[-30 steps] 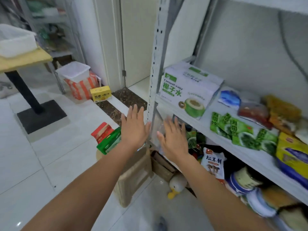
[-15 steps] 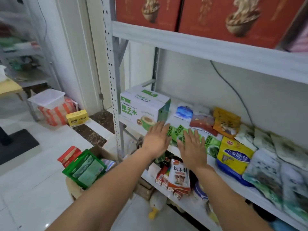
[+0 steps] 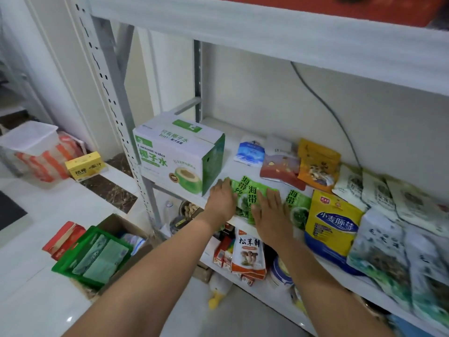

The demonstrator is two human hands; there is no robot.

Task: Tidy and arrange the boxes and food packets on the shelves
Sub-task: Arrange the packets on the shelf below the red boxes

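At the front edge of the middle shelf (image 3: 229,167), my left hand (image 3: 220,200) and right hand (image 3: 269,212) lie flat, fingers straight, gripping nothing, on the green seaweed packets (image 3: 251,188) beside the coconut water box (image 3: 179,154); a careless pull could slide them off.

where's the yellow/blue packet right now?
The yellow-and-blue packet lies at the front edge of the middle shelf, right of centre in the head view, between the green seaweed packet by the right hand and the white-and-green packets.
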